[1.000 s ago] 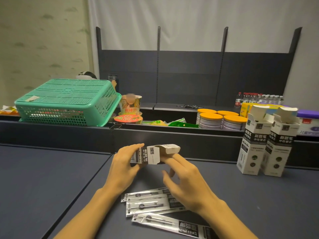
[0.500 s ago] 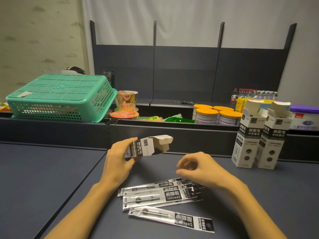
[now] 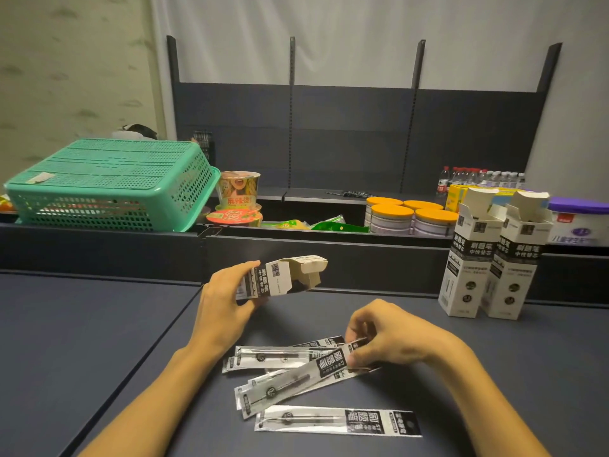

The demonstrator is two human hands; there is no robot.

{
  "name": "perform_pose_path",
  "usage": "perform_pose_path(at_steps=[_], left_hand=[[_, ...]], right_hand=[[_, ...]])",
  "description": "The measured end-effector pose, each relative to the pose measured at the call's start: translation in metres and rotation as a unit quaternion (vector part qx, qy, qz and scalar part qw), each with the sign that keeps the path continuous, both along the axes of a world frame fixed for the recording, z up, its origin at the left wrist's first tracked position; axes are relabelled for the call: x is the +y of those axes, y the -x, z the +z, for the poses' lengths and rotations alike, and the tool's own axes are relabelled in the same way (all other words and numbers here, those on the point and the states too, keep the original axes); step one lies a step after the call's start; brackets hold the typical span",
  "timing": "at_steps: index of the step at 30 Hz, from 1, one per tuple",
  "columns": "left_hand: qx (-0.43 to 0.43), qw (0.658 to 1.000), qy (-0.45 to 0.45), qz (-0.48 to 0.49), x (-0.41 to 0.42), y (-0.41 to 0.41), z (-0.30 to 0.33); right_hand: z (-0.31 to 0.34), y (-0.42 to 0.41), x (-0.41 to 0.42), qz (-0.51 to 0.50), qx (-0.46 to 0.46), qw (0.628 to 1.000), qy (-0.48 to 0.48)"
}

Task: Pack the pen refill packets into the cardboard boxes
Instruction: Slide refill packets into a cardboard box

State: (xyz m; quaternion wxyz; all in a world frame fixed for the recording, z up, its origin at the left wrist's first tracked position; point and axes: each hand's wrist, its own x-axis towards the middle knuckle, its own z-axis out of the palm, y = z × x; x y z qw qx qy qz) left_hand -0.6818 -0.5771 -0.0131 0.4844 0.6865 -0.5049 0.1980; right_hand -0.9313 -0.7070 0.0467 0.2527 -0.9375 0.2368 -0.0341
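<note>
While your left hand holds the small cardboard box on its side above the table, its open flap end turned to the right, your fingers are curled round the box's closed end and clamped on it. Your right hand sits low over the loose pile of refill packets, its fingertips pinching the printed end of one packet, which lies slanted across the others with its far end down on the table. One more packet lies flat and apart, nearest to you. Two other boxes stand upright, side by side and touching, at the right of the table with their top flaps open; you cannot tell from here whether anything is in them.

Judging by this, you are at the pick-up step: one packet gripped, none yet in the held box. The next move calls for lifting that packet clear of the pile, lining its narrow end with the box mouth, and sliding it in straight so the thin sleeve does not buckle against the flaps. Keep the box level as you feed it.
</note>
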Motion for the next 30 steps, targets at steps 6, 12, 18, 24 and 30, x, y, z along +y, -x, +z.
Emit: perform_pose_path(at_steps=[6,12,18,24,30], left_hand=[[0.007,1.000,0.007,0.001,0.001,0.002,0.002],[0.013,1.000,0.010,0.006,0.001,0.003,0.002],[0.024,0.999,0.020,0.018,0.000,-0.001,0.001],[0.032,0.999,0.028,0.034,0.000,0.000,0.003],[0.020,0.999,0.019,0.027,0.000,0.001,0.002]], right_hand=[[0.006,0.004,0.004,0.017,-0.138,0.983,-0.120],[0.015,0.006,0.013,-0.011,-0.275,0.929,-0.248],[0.029,0.009,0.022,-0.019,-0.419,0.809,-0.412],[0.036,0.015,0.023,0.000,-0.535,0.707,-0.463],[0.036,0.013,0.024,0.022,-0.577,0.678,-0.454]])
